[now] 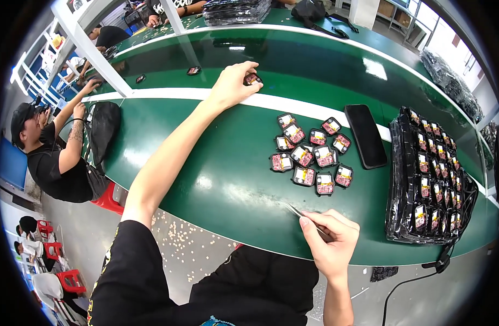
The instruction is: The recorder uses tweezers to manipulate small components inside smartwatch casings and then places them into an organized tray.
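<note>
My left hand (234, 87) reaches to the far side of the green table, over the white rail. Its fingers are closed round a small black case (253, 79) with a pinkish face, at the edge of the green belt. My right hand (335, 242), near the table's front edge, pinches metal tweezers (296, 211) whose tips point toward the far left. Between the hands and to the right lies a loose cluster of similar small black cases (304, 156) with pink-and-white faces and yellow marks. Some of them touch or overlap.
A black phone (365, 136) lies right of the cluster. Beyond it stands a stack of black trays (404, 185) holding several cases. More cases (193, 70) rest on the belt (315, 89). At left, a co-worker (59, 157) sits beside a black bag (104, 127).
</note>
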### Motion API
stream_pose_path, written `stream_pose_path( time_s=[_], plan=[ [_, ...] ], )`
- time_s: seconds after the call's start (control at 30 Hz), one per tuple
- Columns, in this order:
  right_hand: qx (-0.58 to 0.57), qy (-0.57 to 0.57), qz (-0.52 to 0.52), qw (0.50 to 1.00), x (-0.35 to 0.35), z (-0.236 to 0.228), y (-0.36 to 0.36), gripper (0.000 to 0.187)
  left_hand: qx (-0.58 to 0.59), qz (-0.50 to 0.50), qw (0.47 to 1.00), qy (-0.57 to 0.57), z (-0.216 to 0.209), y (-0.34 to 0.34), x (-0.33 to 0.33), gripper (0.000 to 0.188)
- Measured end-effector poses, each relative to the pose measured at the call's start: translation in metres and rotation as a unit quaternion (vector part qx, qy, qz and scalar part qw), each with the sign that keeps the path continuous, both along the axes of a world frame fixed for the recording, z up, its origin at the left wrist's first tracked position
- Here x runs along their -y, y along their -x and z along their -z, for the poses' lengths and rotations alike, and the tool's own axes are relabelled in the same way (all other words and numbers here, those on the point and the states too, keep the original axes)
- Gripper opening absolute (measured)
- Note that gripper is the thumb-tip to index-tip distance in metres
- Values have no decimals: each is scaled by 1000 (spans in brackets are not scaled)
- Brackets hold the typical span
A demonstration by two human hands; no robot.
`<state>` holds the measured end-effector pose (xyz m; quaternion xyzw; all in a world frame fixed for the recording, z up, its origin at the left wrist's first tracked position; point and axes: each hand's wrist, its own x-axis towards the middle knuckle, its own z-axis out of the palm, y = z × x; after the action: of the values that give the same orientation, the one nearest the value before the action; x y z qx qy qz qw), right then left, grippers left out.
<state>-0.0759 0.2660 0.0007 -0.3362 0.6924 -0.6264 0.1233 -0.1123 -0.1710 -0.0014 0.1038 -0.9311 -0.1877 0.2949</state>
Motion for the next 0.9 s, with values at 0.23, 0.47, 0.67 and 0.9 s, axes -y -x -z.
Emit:
stream_pose_path(
  time_s=[0.23,0.47,0.67,0.9],
  plan=[
    [-25,13,-2,1000,3,-1,4,18,155,206,949,-182,-28,-123,-93,65],
    [-29,-4,-14,999,4,-1,5,17,103,63,988,-91,-18,-175,-143,77],
    [-22,-14,0,1000,3,0,1,16,97,43,993,-41,-6,-183,-140,48],
    [15,-8,-39,999,1,0,6,13,155,189,954,-176,-17,-181,-186,59]
  ],
)
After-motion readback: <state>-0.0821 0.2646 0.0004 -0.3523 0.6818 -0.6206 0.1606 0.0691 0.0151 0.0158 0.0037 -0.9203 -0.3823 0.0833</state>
